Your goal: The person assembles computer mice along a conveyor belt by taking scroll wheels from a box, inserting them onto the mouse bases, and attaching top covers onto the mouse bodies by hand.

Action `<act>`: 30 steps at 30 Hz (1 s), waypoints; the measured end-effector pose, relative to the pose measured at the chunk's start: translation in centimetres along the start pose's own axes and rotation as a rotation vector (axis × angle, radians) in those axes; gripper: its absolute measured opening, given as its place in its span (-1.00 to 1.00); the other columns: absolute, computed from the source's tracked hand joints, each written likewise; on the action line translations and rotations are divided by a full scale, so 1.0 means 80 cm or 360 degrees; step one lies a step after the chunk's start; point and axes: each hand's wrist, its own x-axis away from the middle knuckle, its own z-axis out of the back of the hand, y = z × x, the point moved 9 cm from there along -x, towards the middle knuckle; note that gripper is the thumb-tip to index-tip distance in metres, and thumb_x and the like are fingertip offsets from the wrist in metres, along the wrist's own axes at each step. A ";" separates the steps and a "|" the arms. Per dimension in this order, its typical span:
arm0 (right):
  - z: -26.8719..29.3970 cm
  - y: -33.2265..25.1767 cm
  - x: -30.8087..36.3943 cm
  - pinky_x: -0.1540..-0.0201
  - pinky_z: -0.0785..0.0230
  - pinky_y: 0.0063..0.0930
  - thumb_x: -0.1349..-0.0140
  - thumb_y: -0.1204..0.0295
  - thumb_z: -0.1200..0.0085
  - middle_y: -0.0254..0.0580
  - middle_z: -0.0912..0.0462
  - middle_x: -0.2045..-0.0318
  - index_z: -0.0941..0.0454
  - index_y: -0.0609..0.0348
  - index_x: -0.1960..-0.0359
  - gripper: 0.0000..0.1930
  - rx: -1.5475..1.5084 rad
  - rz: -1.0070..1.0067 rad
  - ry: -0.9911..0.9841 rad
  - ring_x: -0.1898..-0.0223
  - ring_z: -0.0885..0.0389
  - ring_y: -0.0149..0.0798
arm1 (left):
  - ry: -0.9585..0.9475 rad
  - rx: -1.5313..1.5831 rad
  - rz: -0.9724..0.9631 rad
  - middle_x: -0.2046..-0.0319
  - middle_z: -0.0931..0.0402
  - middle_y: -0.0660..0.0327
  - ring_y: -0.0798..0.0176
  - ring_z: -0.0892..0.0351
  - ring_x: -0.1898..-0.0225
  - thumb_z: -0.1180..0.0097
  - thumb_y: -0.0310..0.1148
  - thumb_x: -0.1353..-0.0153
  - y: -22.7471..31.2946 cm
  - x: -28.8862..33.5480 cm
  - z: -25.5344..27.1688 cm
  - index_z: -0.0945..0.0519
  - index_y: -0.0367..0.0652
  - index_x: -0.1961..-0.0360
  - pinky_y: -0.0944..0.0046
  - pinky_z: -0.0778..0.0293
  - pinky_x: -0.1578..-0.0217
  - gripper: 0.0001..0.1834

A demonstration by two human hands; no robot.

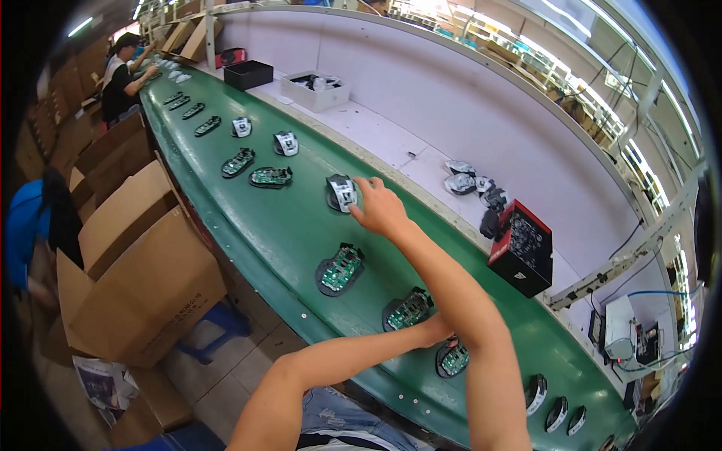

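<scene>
My right hand reaches across the green belt, its thumb and fingers at the right edge of a black-and-white mouse shell. Beneath my crossed right forearm, my left hand is mostly hidden, so its fingers do not show clearly. It is close to a black mouse base with a green circuit board, partly covered by my arm. Another such base lies just left of it. A further mouse base rests on the belt between my two hands.
Mouse bases and shells continue up the green conveyor belt. Several curved shells lie lower right. A black-and-red box and a white bin stand along the far ledge. Cardboard boxes are left; a person works at the far end.
</scene>
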 end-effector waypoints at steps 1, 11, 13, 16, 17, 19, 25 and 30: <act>-0.015 0.007 -0.023 -0.08 -0.45 0.01 -0.17 0.09 -0.20 0.14 -0.46 -0.13 -0.25 -0.07 -0.34 -0.30 0.0015 -0.0152 -0.0020 -0.02 -0.54 0.27 | -0.0033 0.0033 -0.0276 0.43 -0.57 0.22 0.43 -0.53 0.49 -0.04 -0.31 -0.37 -0.014 -0.003 0.004 -0.49 -0.19 0.19 0.40 -0.42 0.56 -0.83; -0.100 0.042 -0.052 -0.18 -0.36 -0.03 -0.05 -0.01 -0.26 0.11 -0.58 -0.03 -0.33 -0.33 -0.33 -0.26 -0.0089 -0.0557 0.0111 -0.07 -0.51 0.20 | -0.0088 0.0409 0.0132 0.43 -0.57 0.18 0.38 -0.52 0.48 -0.07 -0.27 -0.32 0.022 -0.013 0.009 -0.52 -0.21 0.25 0.39 -0.46 0.48 -0.80; -0.098 0.031 -0.045 -0.12 -0.41 -0.05 -0.05 0.10 -0.26 0.07 -0.62 0.02 -0.39 -0.27 -0.28 -0.32 -0.0330 -0.0436 -0.0051 -0.02 -0.56 0.14 | -0.0061 0.0449 0.0033 0.43 -0.58 0.16 0.37 -0.54 0.49 -0.08 -0.37 -0.32 0.008 -0.025 0.028 -0.51 -0.21 0.25 0.36 -0.42 0.60 -0.87; -0.082 0.021 -0.012 0.10 -0.47 -0.19 -0.16 0.19 -0.19 -0.16 -0.62 0.05 -0.41 -0.24 -0.25 -0.44 -0.1782 -0.0659 -0.0212 0.09 -0.60 -0.12 | -0.0139 0.0482 -0.0029 0.36 -0.59 0.15 0.36 -0.57 0.39 -0.11 -0.38 -0.32 -0.003 -0.022 0.033 -0.51 -0.21 0.22 0.38 -0.52 0.38 -0.87; -0.057 -0.010 0.002 0.14 -0.44 -0.29 -0.21 0.17 -0.15 -0.24 -0.58 0.05 -0.38 -0.27 -0.27 -0.45 -0.2143 -0.0728 -0.0280 0.12 -0.59 -0.20 | -0.0167 0.0362 -0.0334 0.32 -0.59 0.16 0.36 -0.57 0.34 -0.10 -0.37 -0.33 0.000 -0.019 0.047 -0.50 -0.21 0.19 0.37 -0.52 0.32 -0.86; -0.006 -0.020 0.032 0.11 -0.46 -0.27 -0.22 0.16 -0.13 -0.23 -0.57 0.02 -0.34 -0.20 -0.29 -0.43 -0.2809 -0.0575 -0.0139 0.08 -0.61 -0.14 | -0.0252 0.0252 -0.0593 0.28 -0.58 0.17 0.37 -0.57 0.28 -0.09 -0.36 -0.34 0.004 -0.012 0.036 -0.49 -0.21 0.15 0.36 -0.52 0.25 -0.84; 0.116 0.023 0.191 0.30 -0.55 -0.36 -0.37 -0.07 0.12 -0.07 -0.57 -0.12 -0.34 0.04 -0.31 -0.39 -0.3006 -0.0324 0.0055 0.16 -0.67 -0.14 | 0.0378 0.0218 -0.0147 0.54 -0.40 0.35 0.42 -0.42 0.57 0.03 -0.01 -0.33 0.065 0.001 0.044 -0.51 -0.02 0.22 0.40 -0.24 0.69 -0.69; 0.170 0.021 0.336 0.22 -0.55 -0.32 -0.20 -0.08 -0.11 0.00 -0.54 0.03 -0.22 0.21 -0.34 -0.19 -0.2161 -0.0419 0.0140 0.21 -0.65 -0.14 | 0.0325 0.0337 -0.0208 0.47 -0.54 0.20 0.38 -0.50 0.53 -0.02 -0.29 -0.28 0.079 0.003 0.078 -0.51 -0.16 0.30 0.42 -0.32 0.70 -0.84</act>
